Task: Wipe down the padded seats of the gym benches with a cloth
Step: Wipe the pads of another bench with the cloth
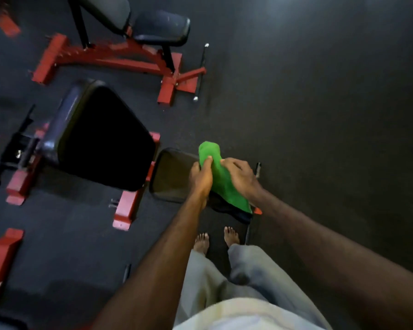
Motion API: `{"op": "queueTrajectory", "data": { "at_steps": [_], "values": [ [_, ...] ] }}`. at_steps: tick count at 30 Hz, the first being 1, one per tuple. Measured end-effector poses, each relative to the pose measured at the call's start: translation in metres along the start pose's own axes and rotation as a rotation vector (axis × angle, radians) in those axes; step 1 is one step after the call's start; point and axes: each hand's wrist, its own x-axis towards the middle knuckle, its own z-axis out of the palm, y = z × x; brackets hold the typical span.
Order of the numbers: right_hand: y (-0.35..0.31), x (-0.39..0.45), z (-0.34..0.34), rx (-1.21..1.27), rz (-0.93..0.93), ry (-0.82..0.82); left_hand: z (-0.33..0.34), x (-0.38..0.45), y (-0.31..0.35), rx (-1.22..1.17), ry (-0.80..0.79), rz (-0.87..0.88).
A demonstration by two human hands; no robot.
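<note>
A green cloth [218, 177] hangs between both hands above the small black padded seat [171, 175] of the nearest bench. My left hand [200, 177] grips the cloth's left edge with curled fingers. My right hand [240, 176] holds the cloth's right side, fingers bent over it. The bench's large black back pad [105, 139] tilts up to the left of the seat. A second bench with a dark seat pad [162, 27] and a grey back pad [105, 13] stands farther back.
Red steel frames [126, 210] of the benches spread over the dark rubber floor [320, 91] on the left. More red frame parts [0, 256] sit at the lower left. My bare feet [216, 239] stand just before the seat. Open floor lies to the right.
</note>
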Motion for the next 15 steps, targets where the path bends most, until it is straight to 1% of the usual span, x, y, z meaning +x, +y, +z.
{"op": "queueTrajectory", "data": {
  "at_steps": [2, 4, 8, 10, 13, 15],
  "values": [
    [-0.012, -0.001, -0.005, -0.029, 0.004, 0.074, 0.001, -0.005, 0.013, 0.005, -0.024, 0.056],
    [-0.024, -0.006, -0.017, -0.035, 0.028, 0.141, 0.004, -0.009, 0.028, -0.022, -0.075, 0.073],
    [-0.039, -0.021, -0.041, 0.239, 0.059, 0.297, 0.023, -0.027, 0.059, -0.137, -0.134, 0.13],
    [-0.041, -0.022, -0.059, 0.303, 0.063, 0.396, 0.04, -0.03, 0.071, -0.141, -0.171, 0.161],
    [-0.043, -0.022, -0.089, 0.292, 0.066, 0.499, 0.07, -0.04, 0.086, -0.109, -0.225, 0.189],
    [-0.043, -0.024, -0.11, 0.238, 0.055, 0.541, 0.093, -0.045, 0.093, -0.084, -0.254, 0.19]
  ]
}}
